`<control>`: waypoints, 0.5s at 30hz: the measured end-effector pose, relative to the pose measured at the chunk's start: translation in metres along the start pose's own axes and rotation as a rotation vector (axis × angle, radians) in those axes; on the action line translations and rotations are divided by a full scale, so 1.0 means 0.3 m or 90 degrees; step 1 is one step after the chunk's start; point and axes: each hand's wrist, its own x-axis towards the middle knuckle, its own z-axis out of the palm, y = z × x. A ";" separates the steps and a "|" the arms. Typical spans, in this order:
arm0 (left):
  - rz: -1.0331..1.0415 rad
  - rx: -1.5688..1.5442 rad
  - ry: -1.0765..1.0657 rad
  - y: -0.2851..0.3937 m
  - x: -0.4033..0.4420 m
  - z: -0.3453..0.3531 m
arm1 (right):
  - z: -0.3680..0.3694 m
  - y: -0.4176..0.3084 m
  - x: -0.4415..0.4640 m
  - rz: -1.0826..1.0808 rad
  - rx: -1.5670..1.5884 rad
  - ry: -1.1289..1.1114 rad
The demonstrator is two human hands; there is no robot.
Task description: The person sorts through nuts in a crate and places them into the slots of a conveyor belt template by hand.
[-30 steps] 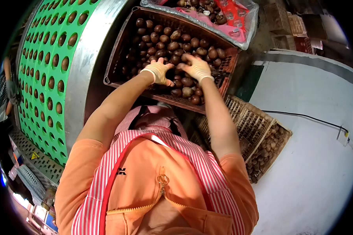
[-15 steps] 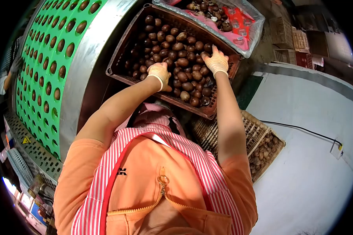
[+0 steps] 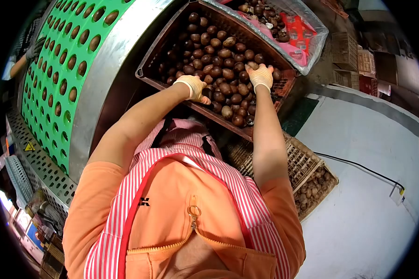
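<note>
The left hand, beside the near rim of the crate, and the right hand, toward its right end, curl over dark fruits; whether either grips one, we cannot tell. A second ago they lay close together; now parted, they leave more fruits bare to view between them. Left of the crate stands a green drum; beyond the crate, a plastic-lined tray.
</note>
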 end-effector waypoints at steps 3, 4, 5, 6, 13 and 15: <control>0.045 0.034 -0.017 -0.015 0.017 0.008 | -0.061 -0.013 0.009 -0.020 -0.091 -0.112; 0.056 0.047 -0.007 -0.012 0.017 0.005 | -0.066 -0.001 0.025 -0.044 -0.126 -0.127; 0.054 0.024 -0.025 -0.014 0.016 -0.002 | -0.069 0.008 0.037 -0.067 -0.162 -0.143; 0.053 0.001 -0.044 -0.015 0.018 -0.009 | -0.079 0.011 0.042 -0.095 -0.202 -0.167; 0.108 -0.234 -0.115 -0.042 0.060 0.005 | -0.025 -0.008 -0.037 -0.111 -0.123 -0.137; 0.155 -0.182 -0.093 -0.045 0.088 0.019 | -0.008 0.011 -0.022 -0.079 -0.032 -0.145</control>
